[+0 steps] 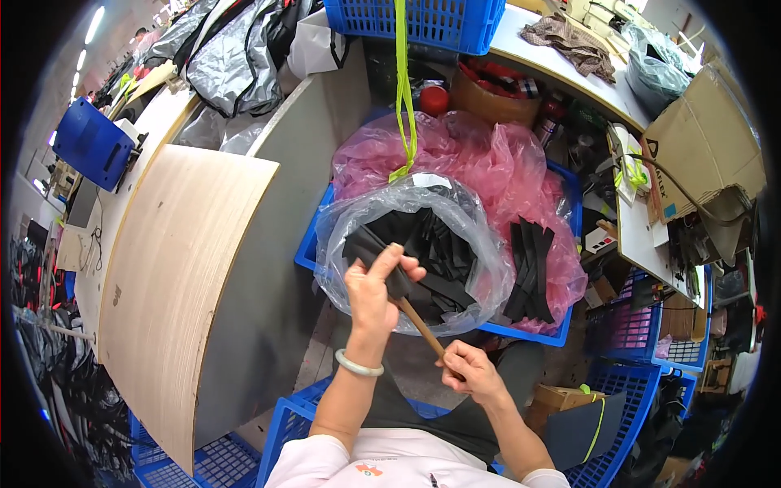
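Note:
My right hand [476,372] is closed round the lower end of a wooden stick [421,328], which slants up to the left. At the stick's upper end, my left hand [377,293] grips a black fabric strip [399,285] that covers the stick there. How the strip sits on the stick is partly hidden by the fingers. Both hands are over the near side of an open clear plastic bag [329,236], full of loose black strips [443,252]. Several more black strips [530,272] lie in a bundle on pink plastic sheeting [508,163] to the right.
A blue crate [533,333] holds the bags. A grey panel [281,211] and a wooden board [183,220] stand at left. A green strap [402,89] hangs from above, near another blue crate [423,23]. A cardboard box [704,138] is on the right.

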Action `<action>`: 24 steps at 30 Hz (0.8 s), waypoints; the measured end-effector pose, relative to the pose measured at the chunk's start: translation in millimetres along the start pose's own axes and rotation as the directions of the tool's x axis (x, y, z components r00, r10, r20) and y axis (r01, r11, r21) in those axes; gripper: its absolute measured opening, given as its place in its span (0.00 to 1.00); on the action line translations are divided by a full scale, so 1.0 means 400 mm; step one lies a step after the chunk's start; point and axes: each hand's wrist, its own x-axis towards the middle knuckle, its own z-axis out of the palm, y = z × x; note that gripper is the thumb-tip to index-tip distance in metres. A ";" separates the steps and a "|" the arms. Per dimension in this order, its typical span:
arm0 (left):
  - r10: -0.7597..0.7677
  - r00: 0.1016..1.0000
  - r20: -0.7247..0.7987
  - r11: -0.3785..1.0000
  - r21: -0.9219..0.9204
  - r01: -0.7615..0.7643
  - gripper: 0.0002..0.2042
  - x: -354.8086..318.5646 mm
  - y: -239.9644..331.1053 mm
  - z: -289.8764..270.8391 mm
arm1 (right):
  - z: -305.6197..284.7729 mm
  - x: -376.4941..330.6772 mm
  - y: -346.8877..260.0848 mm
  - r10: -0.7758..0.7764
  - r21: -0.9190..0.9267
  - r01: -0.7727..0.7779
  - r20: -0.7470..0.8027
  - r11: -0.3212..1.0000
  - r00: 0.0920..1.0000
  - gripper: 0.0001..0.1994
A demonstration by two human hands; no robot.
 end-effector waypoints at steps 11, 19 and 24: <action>-0.367 0.742 0.561 0.717 -0.338 0.610 0.15 0.017 0.017 -0.148 | -0.239 0.306 -0.031 -0.703 -0.989 0.134 0.138 -0.062 0.697 0.07; -0.221 0.405 0.887 0.242 -0.352 0.904 0.20 -0.092 -0.101 -0.092 | 0.004 0.282 -0.216 -0.310 -0.112 0.357 0.307 0.927 0.900 0.17; -0.575 0.495 0.652 0.493 -0.206 0.845 0.33 -0.138 -0.136 -0.072 | -0.024 0.227 -0.206 -0.342 -0.046 0.350 0.127 0.936 0.931 0.08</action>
